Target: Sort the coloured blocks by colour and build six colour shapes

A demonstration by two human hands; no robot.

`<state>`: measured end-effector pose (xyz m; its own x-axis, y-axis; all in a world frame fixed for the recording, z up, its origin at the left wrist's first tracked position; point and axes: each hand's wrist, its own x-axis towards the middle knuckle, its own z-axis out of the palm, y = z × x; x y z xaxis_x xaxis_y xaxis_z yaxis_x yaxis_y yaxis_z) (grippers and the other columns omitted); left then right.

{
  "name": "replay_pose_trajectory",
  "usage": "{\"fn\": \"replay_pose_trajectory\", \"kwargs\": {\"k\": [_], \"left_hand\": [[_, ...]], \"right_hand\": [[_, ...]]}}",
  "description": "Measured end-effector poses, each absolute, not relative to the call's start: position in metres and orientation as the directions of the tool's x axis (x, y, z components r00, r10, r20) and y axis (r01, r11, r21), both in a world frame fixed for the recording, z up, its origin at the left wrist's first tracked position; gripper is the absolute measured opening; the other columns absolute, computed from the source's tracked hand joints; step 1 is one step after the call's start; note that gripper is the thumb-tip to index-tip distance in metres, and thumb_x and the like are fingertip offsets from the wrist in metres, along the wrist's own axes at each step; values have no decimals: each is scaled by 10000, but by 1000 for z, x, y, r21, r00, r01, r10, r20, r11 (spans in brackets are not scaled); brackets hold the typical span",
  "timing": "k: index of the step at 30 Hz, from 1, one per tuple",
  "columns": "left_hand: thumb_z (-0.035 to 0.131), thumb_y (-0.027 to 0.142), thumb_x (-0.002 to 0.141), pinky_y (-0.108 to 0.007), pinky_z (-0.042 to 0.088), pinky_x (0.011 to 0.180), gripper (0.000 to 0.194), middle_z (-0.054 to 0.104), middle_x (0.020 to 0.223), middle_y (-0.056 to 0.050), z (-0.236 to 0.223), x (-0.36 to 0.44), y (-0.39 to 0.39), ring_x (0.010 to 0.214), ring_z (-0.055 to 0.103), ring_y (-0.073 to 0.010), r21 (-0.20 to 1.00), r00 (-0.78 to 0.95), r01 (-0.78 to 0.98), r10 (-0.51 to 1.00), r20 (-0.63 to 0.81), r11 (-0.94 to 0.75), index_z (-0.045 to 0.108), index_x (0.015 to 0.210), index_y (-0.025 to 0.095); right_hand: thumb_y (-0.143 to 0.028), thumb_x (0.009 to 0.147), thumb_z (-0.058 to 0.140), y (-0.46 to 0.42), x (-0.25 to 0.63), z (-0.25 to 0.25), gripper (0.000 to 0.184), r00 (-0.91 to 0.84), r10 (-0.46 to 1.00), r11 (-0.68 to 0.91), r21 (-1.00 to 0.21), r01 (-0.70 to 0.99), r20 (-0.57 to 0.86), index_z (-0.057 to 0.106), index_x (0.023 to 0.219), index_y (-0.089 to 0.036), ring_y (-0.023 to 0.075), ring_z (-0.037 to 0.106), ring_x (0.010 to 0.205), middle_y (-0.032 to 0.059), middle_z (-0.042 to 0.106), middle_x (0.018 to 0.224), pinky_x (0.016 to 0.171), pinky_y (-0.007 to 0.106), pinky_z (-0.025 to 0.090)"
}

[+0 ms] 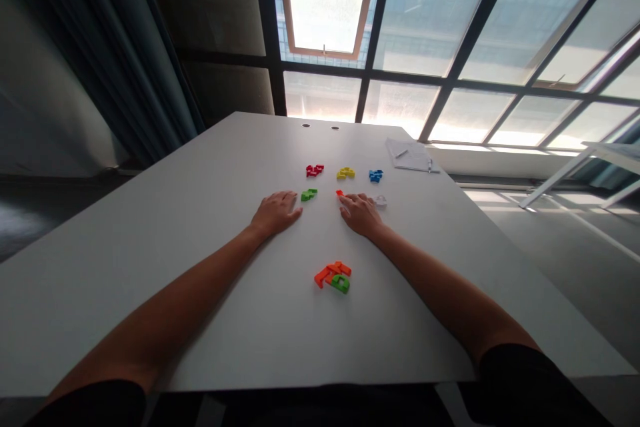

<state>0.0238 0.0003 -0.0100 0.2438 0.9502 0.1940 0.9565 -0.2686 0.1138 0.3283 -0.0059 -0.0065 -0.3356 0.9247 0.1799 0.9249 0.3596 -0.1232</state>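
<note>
My left hand (pixel 277 211) lies open on the table, its fingers stretched beside a small group of green plastic pieces (pixel 309 195). Palm down, my right hand (pixel 361 213) has its fingers apart, with the fingertips at a red-orange piece (pixel 340 193) that they partly cover. Just right of that hand sit clear or white pieces (pixel 381 201). Closer to my body is a small pile of orange pieces (pixel 327 273) with a green piece (pixel 341 283) at its front. The exact kind of these small plastic pieces is too small to make out.
Farther back stand groups of red pieces (pixel 315 171), yellow pieces (pixel 345 173) and blue pieces (pixel 376 175). Paper sheets (pixel 413 155) with a pen lie near the right edge of the white table (pixel 200 173). Windows rise behind; a white-framed table (pixel 560 177) stands right.
</note>
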Motion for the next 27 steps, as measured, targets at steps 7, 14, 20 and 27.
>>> {"fn": "replay_pose_trajectory", "kwargs": {"k": [7, 14, 20, 27], "left_hand": [[518, 492, 1101, -482, 443, 1311, 555, 608, 1716, -116, -9, 24, 1, 1596, 540, -309, 118, 247, 956, 952, 183, -270, 627, 1600, 273], [533, 490, 1096, -484, 452, 1301, 539, 621, 1703, -107, -10, 23, 1, 1583, 552, -321, 125, 250, 953, 948, 197, -277, 642, 1586, 292], [525, 497, 1098, -473, 451, 1300, 539, 618, 1706, -103, -12, 23, 3, 1587, 549, -315, 122, 250, 953, 948, 198, -277, 642, 1585, 297], [523, 497, 1097, -471, 460, 1296, 545, 621, 1703, -104, -12, 23, 3, 1584, 553, -313, 109, 262, 952, 944, 201, -287, 644, 1586, 288]], "right_hand": [[-361, 1156, 506, -7, 329, -5, 475, -348, 920, 371, -112, 922, 181, 715, 1569, -253, 363, 591, 1433, 126, 690, 1617, 1178, 502, 492], [-342, 1144, 537, -7, 330, -6, 464, -339, 921, 363, -112, 925, 190, 731, 1562, -286, 359, 607, 1423, 123, 676, 1628, 1182, 505, 500], [-319, 1131, 547, -5, 332, -9, 463, -343, 917, 373, -135, 918, 204, 738, 1548, -259, 350, 605, 1424, 127, 694, 1599, 1198, 495, 491], [-350, 1135, 549, -7, 330, -5, 499, -313, 931, 339, -133, 931, 188, 698, 1597, -234, 354, 606, 1414, 161, 701, 1565, 1198, 478, 484]]}}
